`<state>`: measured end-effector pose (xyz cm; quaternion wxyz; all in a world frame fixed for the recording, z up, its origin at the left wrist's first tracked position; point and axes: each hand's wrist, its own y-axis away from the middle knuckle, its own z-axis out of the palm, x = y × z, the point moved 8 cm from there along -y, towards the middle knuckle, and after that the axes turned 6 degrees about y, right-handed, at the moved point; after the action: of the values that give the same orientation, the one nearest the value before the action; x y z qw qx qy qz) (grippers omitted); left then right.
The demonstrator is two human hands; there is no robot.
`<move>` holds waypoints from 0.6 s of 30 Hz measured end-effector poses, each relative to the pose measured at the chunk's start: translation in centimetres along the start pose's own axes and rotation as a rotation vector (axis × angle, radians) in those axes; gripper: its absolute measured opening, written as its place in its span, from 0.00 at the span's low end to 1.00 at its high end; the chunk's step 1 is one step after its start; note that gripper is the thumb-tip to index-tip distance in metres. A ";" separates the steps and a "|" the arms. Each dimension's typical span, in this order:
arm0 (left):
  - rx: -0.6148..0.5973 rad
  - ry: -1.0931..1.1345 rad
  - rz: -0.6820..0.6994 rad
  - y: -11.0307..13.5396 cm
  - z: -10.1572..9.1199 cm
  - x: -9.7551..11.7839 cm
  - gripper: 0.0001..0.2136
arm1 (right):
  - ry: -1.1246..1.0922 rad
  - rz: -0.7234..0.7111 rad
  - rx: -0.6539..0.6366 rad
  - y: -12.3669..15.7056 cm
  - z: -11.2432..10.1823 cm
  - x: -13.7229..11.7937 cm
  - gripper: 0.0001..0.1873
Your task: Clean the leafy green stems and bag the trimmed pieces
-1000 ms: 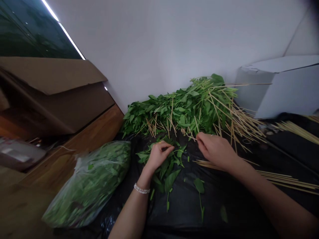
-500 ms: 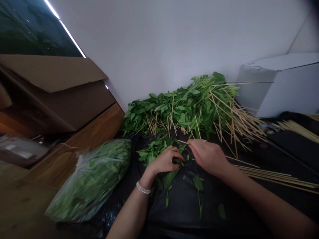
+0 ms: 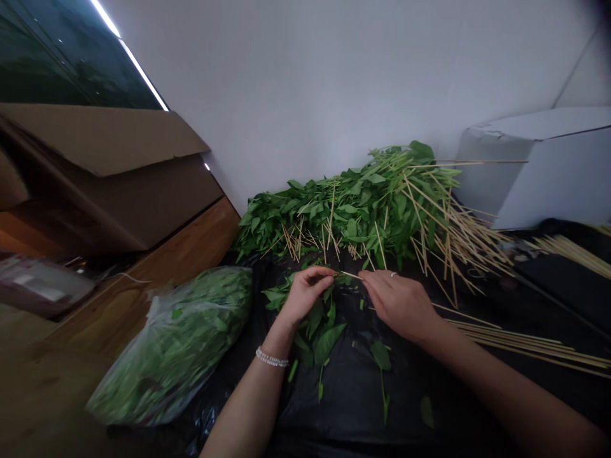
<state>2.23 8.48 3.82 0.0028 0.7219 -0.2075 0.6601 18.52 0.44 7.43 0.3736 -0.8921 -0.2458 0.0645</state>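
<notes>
My right hand (image 3: pixel 398 302), a ring on one finger, is closed on a thin bamboo skewer (image 3: pixel 352 275) whose tip points left. Opposite it, my left hand (image 3: pixel 308 292) pinches a small piece of green stem (image 3: pixel 338 274) between thumb and forefinger, right at the skewer's tip. Whether the tip has pierced the piece is too small to tell. Under my left hand lies a loose heap of leafy greens (image 3: pixel 275 296). A single leaf (image 3: pixel 327 342) and a leafy sprig (image 3: pixel 381 356) rest on the black plastic sheet (image 3: pixel 351 397) nearer to me.
Along the wall runs a long pile of greens (image 3: pixel 358 197) with many skewers (image 3: pixel 477 238) sticking out. Loose skewers (image 3: pixel 529 340) lie at right. A clear bag of leaves (image 3: pixel 176 350) sits at left, near a cardboard box (image 3: pixel 105 184). A white box (image 3: pixel 548 168) stands back right.
My left hand has risen from the loose heap to the skewer's tip, now pinching a small green piece. My right hand holds the skewer in nearly the same place.
</notes>
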 end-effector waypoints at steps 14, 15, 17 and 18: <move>0.068 0.196 -0.060 -0.1 0.0 -1.0 0.13 | -0.007 -0.031 -0.027 0.1 0.2 -0.4 0.13; 0.092 0.137 -0.020 -0.1 -0.1 -0.5 0.13 | -0.005 -0.026 -0.025 0.1 0.2 -0.3 0.13; 0.138 -0.030 0.069 0.3 0.0 1.0 0.13 | 0.000 0.007 -0.011 0.1 0.3 0.4 0.13; 0.117 -0.097 0.091 0.6 0.5 1.7 0.11 | 0.001 0.035 0.005 0.1 0.2 0.9 0.12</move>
<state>2.63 7.34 5.18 -0.0798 0.7417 -0.2010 0.6349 19.31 0.98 7.33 0.3747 -0.8954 -0.2300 0.0711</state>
